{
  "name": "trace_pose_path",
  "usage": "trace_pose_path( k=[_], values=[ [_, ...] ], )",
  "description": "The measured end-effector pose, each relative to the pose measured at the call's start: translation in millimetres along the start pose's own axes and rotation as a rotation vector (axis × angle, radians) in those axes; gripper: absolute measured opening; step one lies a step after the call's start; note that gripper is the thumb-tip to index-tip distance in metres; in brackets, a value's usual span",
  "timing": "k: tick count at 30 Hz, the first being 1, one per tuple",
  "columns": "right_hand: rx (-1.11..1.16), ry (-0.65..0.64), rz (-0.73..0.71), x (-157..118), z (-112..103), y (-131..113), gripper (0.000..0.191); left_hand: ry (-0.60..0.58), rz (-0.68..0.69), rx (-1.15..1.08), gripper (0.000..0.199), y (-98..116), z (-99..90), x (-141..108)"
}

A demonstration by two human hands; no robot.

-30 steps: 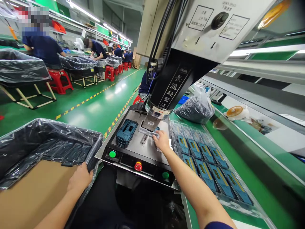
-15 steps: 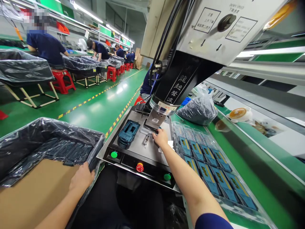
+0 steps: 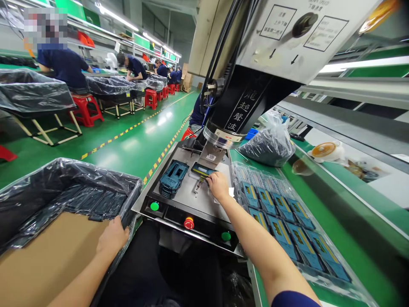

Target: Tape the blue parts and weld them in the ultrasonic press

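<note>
Pinching the part [image 3: 201, 169] under the horn [image 3: 213, 156], the right hand [image 3: 219, 186] risked being crushed should the horn drop, while the left hand [image 3: 112, 237] lay half-curled at the bin [image 3: 105, 172], its grip unclear.
</note>
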State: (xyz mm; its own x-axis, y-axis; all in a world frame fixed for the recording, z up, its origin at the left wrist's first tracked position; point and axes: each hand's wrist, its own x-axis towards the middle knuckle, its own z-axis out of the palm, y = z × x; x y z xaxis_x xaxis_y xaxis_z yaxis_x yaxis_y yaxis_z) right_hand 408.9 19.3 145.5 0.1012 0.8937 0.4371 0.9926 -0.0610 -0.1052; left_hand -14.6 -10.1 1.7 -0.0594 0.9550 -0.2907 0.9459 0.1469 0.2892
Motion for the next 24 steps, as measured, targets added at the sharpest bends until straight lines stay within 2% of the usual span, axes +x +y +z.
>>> trace_pose_path(
  k=[4,7,9,12,14,16,19,21,24],
  values=[
    [0.035,0.047,-0.125,-32,-19,-4,0.021,-0.004,0.004,0.001,0.044,-1,0.4,0],
    [0.133,0.08,-0.134,-67,-37,-13,0.023,0.076,0.031,0.017,0.054,-3,2.5,1],
    [0.228,0.076,-0.093,-93,-49,-22,0.023,0.19,0.051,0.013,0.059,-3,2.7,-2],
    [0.413,0.024,0.05,-132,-60,-39,0.025,0.341,0.139,-0.083,0.055,7,-1.5,-16],
    [0.568,-0.042,0.179,-153,-60,-52,0.028,0.338,0.258,-0.246,0.049,21,-6.2,-33],
    [0.744,-0.136,0.328,-169,-51,-63,0.033,0.207,0.358,-0.494,0.043,43,-10.0,-52],
    [1.035,-0.314,0.593,-184,-29,-79,0.041,-0.155,0.353,-0.919,0.047,78,-11.6,-78],
    [1.197,-0.406,0.737,-191,-15,-87,0.044,-0.343,0.333,-1.01,0.049,96,-10.3,-89],
    [1.332,-0.457,0.828,-198,-3,-95,0.046,-0.45,0.264,-1.014,0.051,107,-7.0,-95]
  ],
)
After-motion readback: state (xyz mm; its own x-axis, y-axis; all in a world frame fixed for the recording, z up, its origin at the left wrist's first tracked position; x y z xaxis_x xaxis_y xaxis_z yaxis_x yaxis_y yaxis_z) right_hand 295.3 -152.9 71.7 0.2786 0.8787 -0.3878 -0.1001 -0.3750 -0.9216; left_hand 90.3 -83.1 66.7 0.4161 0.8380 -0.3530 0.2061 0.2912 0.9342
